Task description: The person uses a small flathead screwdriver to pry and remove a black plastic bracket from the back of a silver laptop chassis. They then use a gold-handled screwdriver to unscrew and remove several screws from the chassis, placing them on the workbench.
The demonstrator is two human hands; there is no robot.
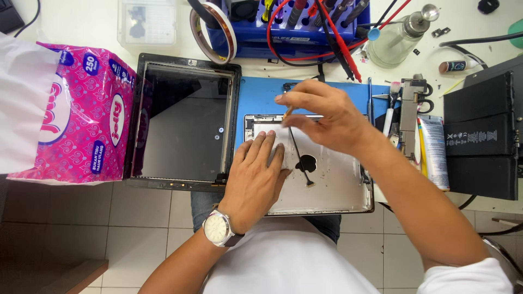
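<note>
From the head camera, looking straight down, everything arranges itself around the silver tablet back shell, which lies flat on the blue work mat with its near edge overhanging the person's lap. The left hand rests palm-down on the shell's left part, its 4 fingers spread flat and pressing a small white wipe; it grips nothing, it only pins. The right hand hovers over the shell's far edge, thumb and forefinger pinched narrowly on a thin stick-like tool whose tip points down toward the shell's far-left corner, just beyond the left fingertips. What exactly the tip touches I cannot tell. A thin black flex cable runs inside the shell from near that tool diagonally toward the person, ending at a small connector, its long axis running away-to-near; it lies just right of the left hand and below the right hand, so the right hand is the nearer to its far end. Left of the shell, touching the mat's edge, sits the black-framed screen panel, and further left a pink tissue pack. Right of the shell lie tweezers and a tube, then black battery cells. Beyond the shell stands a blue tool rack with red leads.
</note>
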